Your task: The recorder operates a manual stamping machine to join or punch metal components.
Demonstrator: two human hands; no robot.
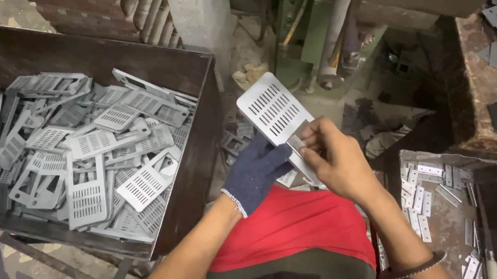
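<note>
Over the red cloth on the lap, the left hand [255, 172], in a dark knit glove, is gripping the lower edge of 1 slotted grey metal plate [271, 109], fingers closed under it. The bare right hand [335, 160] is pinching a small flat strip [295, 142] against it. Plate looks thin, stiff, light, prob. sharp-edged; best held by the rim. Dark bin [195, 79] at left is holding dozens more, too many to count; tray [413, 159] at right is holding approx. 20 small strips.

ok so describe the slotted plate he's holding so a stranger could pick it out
Start at the big dark bin on the left, heaped with grey slotted plates. Just right of it, above the red cloth, the gloved left hand and bare right hand grip one slotted plate, the only one raised.
</note>
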